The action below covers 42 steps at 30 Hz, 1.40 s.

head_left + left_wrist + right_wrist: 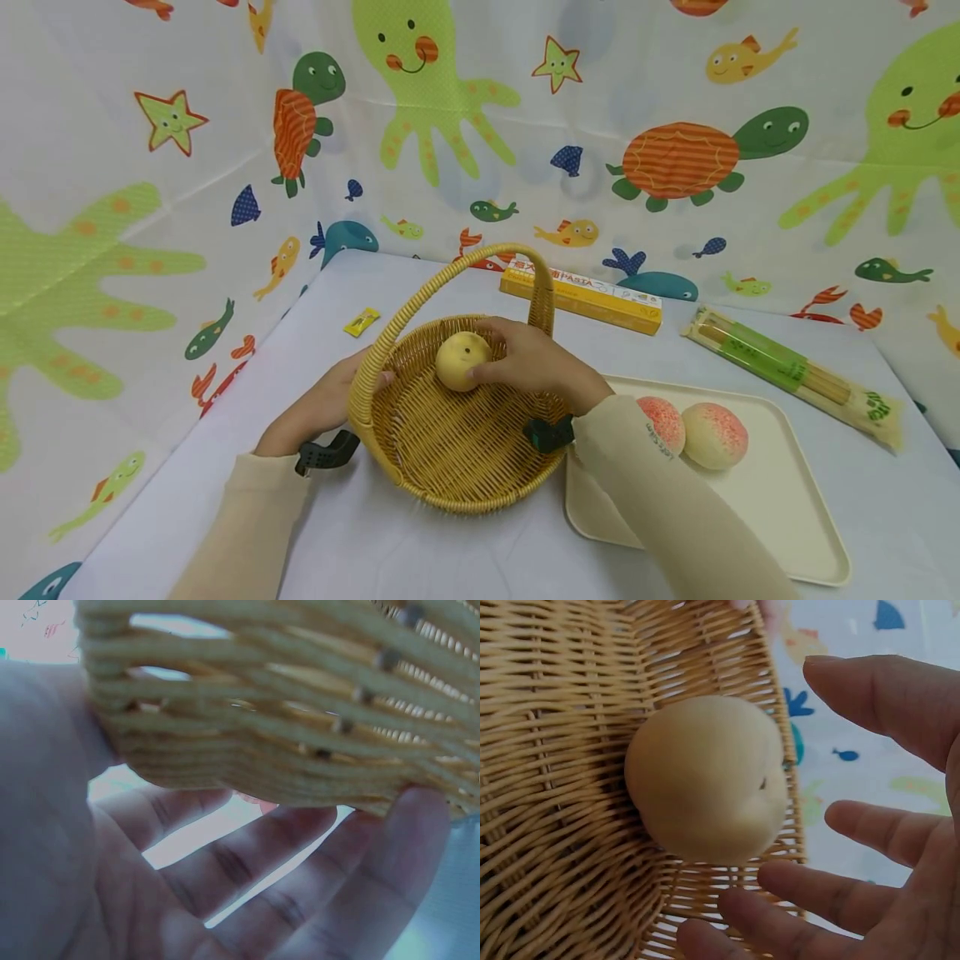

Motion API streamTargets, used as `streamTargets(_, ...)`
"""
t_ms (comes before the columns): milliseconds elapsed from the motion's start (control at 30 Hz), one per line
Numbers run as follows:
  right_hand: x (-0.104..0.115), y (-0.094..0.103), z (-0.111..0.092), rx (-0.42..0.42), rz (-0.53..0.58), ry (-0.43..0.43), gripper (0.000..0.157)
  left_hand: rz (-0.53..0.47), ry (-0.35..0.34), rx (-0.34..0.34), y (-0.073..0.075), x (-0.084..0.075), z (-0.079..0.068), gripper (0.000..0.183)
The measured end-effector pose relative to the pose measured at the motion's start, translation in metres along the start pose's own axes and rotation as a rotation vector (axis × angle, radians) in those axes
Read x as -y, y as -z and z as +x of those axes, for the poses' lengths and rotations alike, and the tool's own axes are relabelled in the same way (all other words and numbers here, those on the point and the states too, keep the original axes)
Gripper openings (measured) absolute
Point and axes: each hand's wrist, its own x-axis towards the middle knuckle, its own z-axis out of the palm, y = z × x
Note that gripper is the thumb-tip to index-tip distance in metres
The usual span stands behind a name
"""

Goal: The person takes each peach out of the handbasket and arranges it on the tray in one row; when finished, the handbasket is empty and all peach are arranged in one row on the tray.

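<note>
A pale yellow round fruit (459, 362) with a small dark spot lies inside the wicker basket (465, 505), against its far wall. In the right wrist view, my right hand (870, 877) has its fingers spread beside the fruit (705, 780), with a gap between thumb and fruit. My left hand (333, 398) holds the basket's left side, its thumb over the rim. From the left wrist, the fingers (262, 862) reach under the woven wall (262, 742). The tall handle arches over the basket.
A cream tray (780, 500) with two pink-and-white peaches (715, 436) is at the right, partly behind the right sleeve. Farther back lie a yellow pasta box (581, 298) and a long pack of noodles (795, 375). A small yellow packet (362, 322) lies left of the basket.
</note>
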Motion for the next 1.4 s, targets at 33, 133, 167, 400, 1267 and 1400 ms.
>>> streamTargets(33,0.0,-0.001,0.003,0.003,-0.007,-0.008,0.079,0.0,0.001,-0.001,0.0,0.0,0.0,0.053)
streamTargets(133,0.0,-0.005,0.012,0.014,-0.013,-0.037,0.08,-0.007,0.006,0.0,-0.001,0.0,0.0,0.052)
streamTargets(167,-0.001,-0.006,0.014,0.016,-0.018,-0.041,0.08,-0.013,0.007,0.001,-0.001,0.0,0.0,0.052)
streamTargets(400,-0.007,-0.013,0.027,0.017,-0.034,-0.047,0.076,-0.041,0.003,0.01,-0.003,0.002,0.0,0.052)
streamTargets(1267,-0.002,-0.031,0.024,0.025,0.061,0.135,0.024,-0.047,0.012,0.006,-0.005,0.005,-0.001,0.054)
streamTargets(1400,0.004,-0.037,0.023,0.056,0.075,0.14,0.031,-0.03,0.004,-0.007,-0.005,0.005,-0.001,0.054)
